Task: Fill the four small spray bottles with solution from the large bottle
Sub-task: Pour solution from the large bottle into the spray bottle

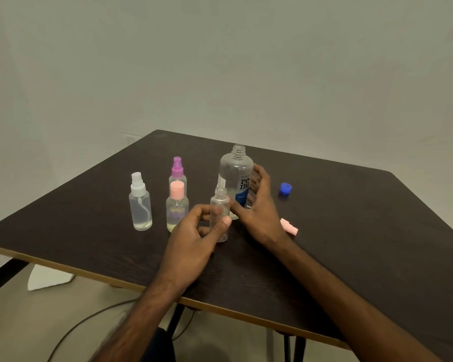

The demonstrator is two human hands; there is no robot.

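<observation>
One large clear plastic bottle (234, 173) with a blue-and-white label stands on the one dark wooden table (351, 231). There are four small clear plastic spray bottles. Three stand to the left of the large bottle: a white-sprayer bottle (140, 205), a purple-sprayer bottle (177, 171) and a pink-capped bottle (177, 205). The fourth, a bare-necked bottle (220, 205), is just in front of it. Two loose pieces lie to its right: one blue screw cap (285, 188) and one pink cap (289, 226). Two hands show, the left hand (191, 239) and the right hand (259, 212).

A dark wood-grain table with pale edging (351, 231) stands before a plain off-white wall (220, 61). Beneath its near edge, a white sheet (49, 279) and a thin dark cable (89, 317) lie on the floor (24, 322).
</observation>
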